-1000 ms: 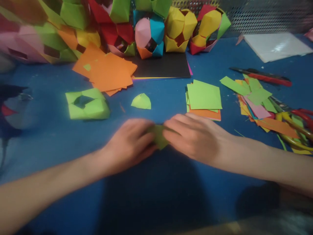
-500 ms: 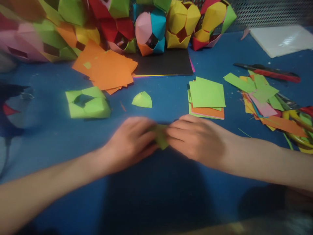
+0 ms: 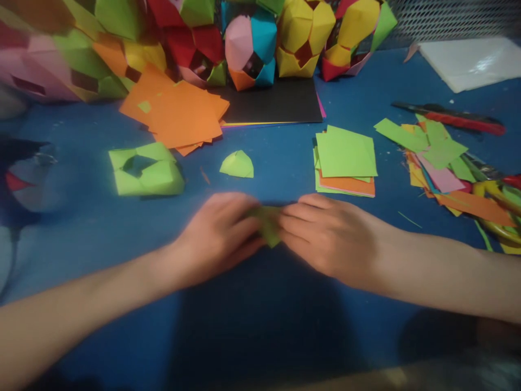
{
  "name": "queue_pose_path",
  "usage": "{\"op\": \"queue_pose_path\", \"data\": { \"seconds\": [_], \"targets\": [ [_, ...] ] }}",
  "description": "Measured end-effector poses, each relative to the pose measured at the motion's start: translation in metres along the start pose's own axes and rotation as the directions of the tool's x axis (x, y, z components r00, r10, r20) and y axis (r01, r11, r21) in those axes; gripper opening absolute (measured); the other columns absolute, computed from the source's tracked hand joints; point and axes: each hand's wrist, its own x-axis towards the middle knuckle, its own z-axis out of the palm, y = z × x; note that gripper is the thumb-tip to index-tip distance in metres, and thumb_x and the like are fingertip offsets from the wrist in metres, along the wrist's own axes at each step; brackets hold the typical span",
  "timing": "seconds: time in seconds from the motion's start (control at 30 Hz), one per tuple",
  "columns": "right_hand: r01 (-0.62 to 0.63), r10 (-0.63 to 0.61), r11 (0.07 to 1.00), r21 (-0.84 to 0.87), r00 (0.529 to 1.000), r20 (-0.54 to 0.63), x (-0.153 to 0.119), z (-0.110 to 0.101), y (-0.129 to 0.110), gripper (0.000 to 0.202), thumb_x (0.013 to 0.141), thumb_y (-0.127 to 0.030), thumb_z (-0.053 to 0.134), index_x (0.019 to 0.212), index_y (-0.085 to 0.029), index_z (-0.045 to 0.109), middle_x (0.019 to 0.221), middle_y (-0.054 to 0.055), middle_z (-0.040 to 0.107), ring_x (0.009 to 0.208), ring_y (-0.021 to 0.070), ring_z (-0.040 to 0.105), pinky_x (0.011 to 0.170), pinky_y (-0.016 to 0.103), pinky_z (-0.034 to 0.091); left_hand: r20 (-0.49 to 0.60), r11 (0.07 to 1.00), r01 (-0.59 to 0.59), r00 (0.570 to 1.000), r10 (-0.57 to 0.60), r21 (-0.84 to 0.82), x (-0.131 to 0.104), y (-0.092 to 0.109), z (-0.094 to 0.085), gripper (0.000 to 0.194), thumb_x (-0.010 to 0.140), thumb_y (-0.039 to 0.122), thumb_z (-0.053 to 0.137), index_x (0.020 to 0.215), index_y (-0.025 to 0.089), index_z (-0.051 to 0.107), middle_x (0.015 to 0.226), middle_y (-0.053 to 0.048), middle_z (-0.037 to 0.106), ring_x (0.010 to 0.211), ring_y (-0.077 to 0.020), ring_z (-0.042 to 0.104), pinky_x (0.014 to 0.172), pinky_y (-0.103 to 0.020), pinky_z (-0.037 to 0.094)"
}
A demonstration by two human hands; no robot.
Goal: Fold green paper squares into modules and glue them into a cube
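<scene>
Item: one green paper piece point(image 3: 270, 227), between left hand point(image 3: 222, 233) and right hand point(image 3: 325, 233), fingers of each closed upon it; whether it touches the blue table point(image 3: 93, 233), I cannot tell from here. Beyond: folded green wedge point(image 3: 237, 165), hollow green model point(image 3: 163, 182), stack of paper squares point(image 3: 345, 155)

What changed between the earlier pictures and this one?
The right hand has edged slightly away from the left hand and the paper stack; the camera view has shifted a little too. Nothing was picked up or let go: both hands still hold the green paper. The stack and the orange sheets stayed put.
</scene>
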Motion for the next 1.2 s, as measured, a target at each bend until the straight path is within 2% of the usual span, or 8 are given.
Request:
{"op": "queue_pose_path", "data": {
  "seconds": [0.2,0.5,0.93,1.1,1.2],
  "targets": [
    [0.013,-0.012,1.000,-0.019,0.999,0.032,0.000,-0.003,-0.002,0.027,0.089,-0.008,0.043,0.081,-0.013,0.068,0.082,0.009,0.068,0.074,0.0176,0.054,0.071,0.034,0.036,0.002,1.000,-0.005,1.000,0.005,-0.004,0.000,0.000,0.001,0.016,0.086,0.027,0.055,0.089,0.013,0.062,0.097,-0.014,0.063,0.093,-0.0240,0.059,0.078,-0.038,0.049],
    [0.013,-0.013,1.000,-0.005,1.000,0.025,0.002,-0.003,-0.007,0.025,0.085,-0.007,0.046,0.069,-0.014,0.064,0.069,0.008,0.063,0.068,0.0178,0.048,0.066,0.035,0.031,0.015,1.000,-0.004,1.000,0.004,0.002,0.000,-0.001,0.000,0.017,0.087,0.027,0.054,0.092,0.013,0.061,0.100,-0.013,0.063,0.095,-0.0231,0.059,0.081,-0.038,0.049],
    [0.058,-0.055,0.996,-0.065,0.998,0.036,0.003,-0.006,-0.009,0.022,0.083,-0.010,0.050,0.073,-0.014,0.068,0.073,0.010,0.066,0.067,0.0182,0.048,0.064,0.035,0.031,-0.010,1.000,0.003,1.000,-0.002,0.020,0.000,-0.001,0.002,0.018,0.086,0.027,0.055,0.094,0.012,0.061,0.101,-0.014,0.065,0.096,-0.0246,0.061,0.080,-0.039,0.051],
    [0.040,-0.038,0.996,-0.075,0.999,0.026,0.004,-0.006,-0.010,0.018,0.081,-0.011,0.053,0.072,-0.015,0.067,0.069,0.008,0.065,0.066,0.0181,0.050,0.064,0.034,0.032,-0.039,0.999,0.007,0.999,-0.005,0.053,0.001,0.009,-0.004,0.014,0.086,0.022,0.056,0.092,0.012,0.062,0.102,-0.014,0.065,0.102,-0.0261,0.059,0.083,-0.041,0.052],
    [0.041,-0.039,0.997,-0.071,0.999,0.033,0.004,-0.006,-0.010,0.016,0.080,-0.012,0.055,0.071,-0.015,0.068,0.071,0.008,0.067,0.068,0.0190,0.052,0.065,0.034,0.033,-0.051,1.000,-0.013,0.999,0.013,0.015,0.001,0.020,-0.006,0.012,0.086,0.016,0.054,0.093,0.012,0.062,0.102,-0.013,0.065,0.103,-0.0245,0.059,0.085,-0.038,0.053]
  ]
}}
